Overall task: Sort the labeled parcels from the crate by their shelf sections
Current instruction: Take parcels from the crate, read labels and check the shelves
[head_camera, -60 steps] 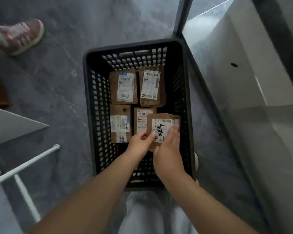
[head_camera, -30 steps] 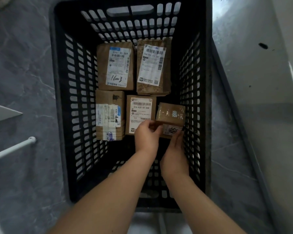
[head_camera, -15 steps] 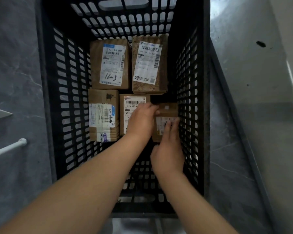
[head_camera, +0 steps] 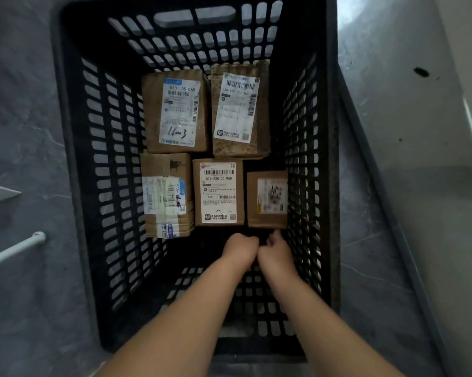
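Observation:
A black slatted crate (head_camera: pixel 74 170) stands on the floor with several brown labelled parcels flat on its bottom. At the back lie the parcel marked "16w3" (head_camera: pixel 176 111) and one with a long white label (head_camera: pixel 239 110). In front lie a taped parcel (head_camera: pixel 167 195), the parcel labelled "516-K20" (head_camera: pixel 218 193) and a small parcel (head_camera: pixel 267 200) by the right wall. My left hand (head_camera: pixel 239 248) and my right hand (head_camera: pixel 278 250) hang side by side just in front of the small parcel, fingers curled downward, holding nothing that I can see.
Dark grey marbled floor (head_camera: pixel 20 110) surrounds the crate. A white bar (head_camera: pixel 14 250) and a pale panel corner (head_camera: pixel 1 193) jut in at the left. A grey shelf unit (head_camera: pixel 420 131) with a dark frame edge runs along the right side.
The small parcel that both hands held now lies flat by the right wall. Both hands have let go and drawn back toward me. The camera has come closer over the crate.

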Demonstrator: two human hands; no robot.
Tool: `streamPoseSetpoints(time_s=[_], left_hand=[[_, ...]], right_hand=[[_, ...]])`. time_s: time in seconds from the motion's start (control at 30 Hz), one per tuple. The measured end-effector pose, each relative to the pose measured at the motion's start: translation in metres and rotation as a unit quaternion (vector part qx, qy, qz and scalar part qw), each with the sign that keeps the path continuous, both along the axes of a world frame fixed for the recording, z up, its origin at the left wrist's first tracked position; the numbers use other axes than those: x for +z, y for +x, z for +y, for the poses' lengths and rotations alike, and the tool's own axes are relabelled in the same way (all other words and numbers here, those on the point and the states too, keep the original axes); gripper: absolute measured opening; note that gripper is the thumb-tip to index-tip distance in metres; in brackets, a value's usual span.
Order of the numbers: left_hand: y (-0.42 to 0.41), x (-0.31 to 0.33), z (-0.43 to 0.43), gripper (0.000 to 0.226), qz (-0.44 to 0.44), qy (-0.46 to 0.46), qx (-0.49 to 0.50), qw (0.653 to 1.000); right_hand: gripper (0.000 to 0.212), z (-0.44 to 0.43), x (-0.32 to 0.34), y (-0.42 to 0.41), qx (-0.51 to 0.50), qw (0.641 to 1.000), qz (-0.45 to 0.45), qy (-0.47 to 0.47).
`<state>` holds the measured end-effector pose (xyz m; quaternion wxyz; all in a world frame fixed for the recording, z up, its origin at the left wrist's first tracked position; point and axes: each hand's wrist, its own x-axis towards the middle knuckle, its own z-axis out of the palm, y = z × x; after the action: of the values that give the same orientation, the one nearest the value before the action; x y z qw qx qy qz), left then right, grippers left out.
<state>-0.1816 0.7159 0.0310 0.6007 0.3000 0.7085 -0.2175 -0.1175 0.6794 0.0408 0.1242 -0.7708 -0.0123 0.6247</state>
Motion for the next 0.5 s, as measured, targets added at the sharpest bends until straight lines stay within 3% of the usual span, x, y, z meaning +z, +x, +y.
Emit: streamPoseSetpoints(time_s=[0.1, 0.17, 0.23, 0.37, 0.5], left_hand=[[0.005, -0.004, 0.007, 0.027, -0.032, 0.035, 0.163, 0.985], [0.009, -0.006, 0.014, 0.030, -0.024, 0.037, 0.175, 0.984], [0.010, -0.002, 0.020, 0.030, -0.017, 0.043, 0.154, 0.987], [0.013, 0.039, 0.037, 0.033, -0.017, 0.083, 0.147, 0.985], [0.015, 0.103, 0.064, 0.038, -0.045, 0.173, 0.146, 0.973]], right_hand=[[0.024, 0.038, -0.013, 0.017, -0.014, 1.000, 0.015, -0.011], [0.016, 0.049, -0.011, 0.020, 0.044, 0.997, 0.027, -0.056], [0.028, 0.048, -0.005, 0.020, 0.077, 0.995, 0.014, -0.069], [0.035, 0.052, 0.030, 0.013, 0.041, 0.997, 0.017, -0.068], [0.046, 0.081, 0.097, 0.017, 0.063, 0.996, 0.012, 0.057]])
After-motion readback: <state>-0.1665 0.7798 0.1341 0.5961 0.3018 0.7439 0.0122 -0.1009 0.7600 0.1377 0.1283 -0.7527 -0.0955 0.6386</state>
